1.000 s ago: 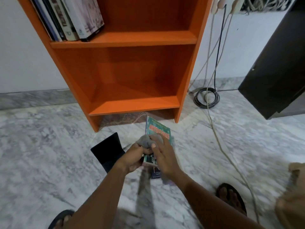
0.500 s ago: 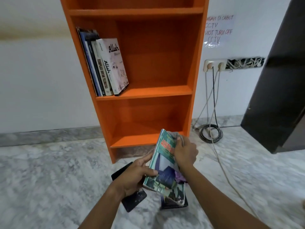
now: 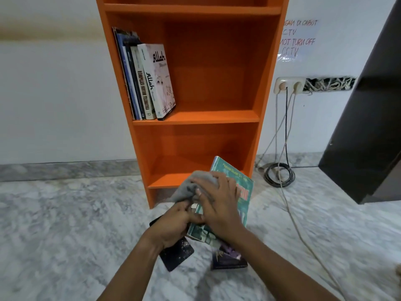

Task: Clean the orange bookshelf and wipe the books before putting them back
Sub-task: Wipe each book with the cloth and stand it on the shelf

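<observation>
Green book (image 3: pixel 244 192) is up off the floor (image 3: pixel 65 224) now; a second ago it lay low with both my hands on it, and since then I have raised it and tipped its cover toward me. My left hand (image 3: pixel 173 224) grips its lower left edge, fingers curled round the edge, thumb on the cover. Half a second ago my right hand (image 3: pixel 219 207) was at the book's top edge. It has since come across the cover and lies palm-down on it, fingers bent over the grey cloth (image 3: pixel 187 187) with the thumb tucked against the wad. The cloth sits bunched at the cover's upper left corner, just past my left knuckles.

I judge this to be the wipe of the front cover. It looks only just started, so the back and the spine are probably still to do.

Directly below my left hand a black book (image 3: pixel 178 256) lies flat on the floor, and below my right wrist lies a dark purple book (image 3: pixel 229 258). Neither is touched, so both still need wiping.

Beyond my fingertips stands the orange bookshelf (image 3: pixel 195 121). Higher up and to the left of both hands, a row of books (image 3: pixel 149 83) leans against the left wall of the middle shelf. There is room beside that row for this book once it is clean, so the task seems well along but not finished.
</observation>
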Tool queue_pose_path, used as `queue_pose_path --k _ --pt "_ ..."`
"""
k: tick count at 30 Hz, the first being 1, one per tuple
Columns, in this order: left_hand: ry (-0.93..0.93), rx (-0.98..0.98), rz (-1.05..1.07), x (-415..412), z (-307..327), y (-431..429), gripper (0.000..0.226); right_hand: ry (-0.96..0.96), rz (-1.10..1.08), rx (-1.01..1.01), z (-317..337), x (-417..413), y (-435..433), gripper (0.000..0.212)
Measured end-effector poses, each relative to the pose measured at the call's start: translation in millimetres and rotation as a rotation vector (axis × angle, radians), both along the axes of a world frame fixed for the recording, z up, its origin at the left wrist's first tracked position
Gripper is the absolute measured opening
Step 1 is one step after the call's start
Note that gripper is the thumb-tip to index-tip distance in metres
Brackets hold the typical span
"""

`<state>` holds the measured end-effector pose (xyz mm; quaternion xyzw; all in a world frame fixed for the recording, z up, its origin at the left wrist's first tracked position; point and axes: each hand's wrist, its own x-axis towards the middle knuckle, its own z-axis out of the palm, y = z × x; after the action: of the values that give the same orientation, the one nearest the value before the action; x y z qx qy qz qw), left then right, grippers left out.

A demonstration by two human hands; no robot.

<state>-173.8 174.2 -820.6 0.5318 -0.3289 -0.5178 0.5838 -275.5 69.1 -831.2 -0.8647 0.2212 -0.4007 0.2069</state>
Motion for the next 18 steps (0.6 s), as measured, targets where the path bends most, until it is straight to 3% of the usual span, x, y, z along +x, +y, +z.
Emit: queue_pose_path --k 3,7,12,15,18 --pt "-0.003 0.033 -0.104 -2 -7 -4 0.080 -0.071 -0.148 0.059 4 -7 -35 0.032" --pt "0.041 0.007 -0.174 -16 -5 -7 0.071 -0.080 -0.346 0.197 3 -18 -71 0.040" --pt "0.067 -0.040 -0.084 -8 2 -8 0.070 -0.068 -0.496 0.497 -39 -35 -95 0.035" --pt "0.096 -0.092 0.008 1 7 -8 0.067 -0.239 -0.410 1.003 -46 -40 -85 0.025" --pt "0.200 -0.164 0.069 5 13 -8 0.061 -0.518 -0.110 1.542 -31 -43 -72 0.029"
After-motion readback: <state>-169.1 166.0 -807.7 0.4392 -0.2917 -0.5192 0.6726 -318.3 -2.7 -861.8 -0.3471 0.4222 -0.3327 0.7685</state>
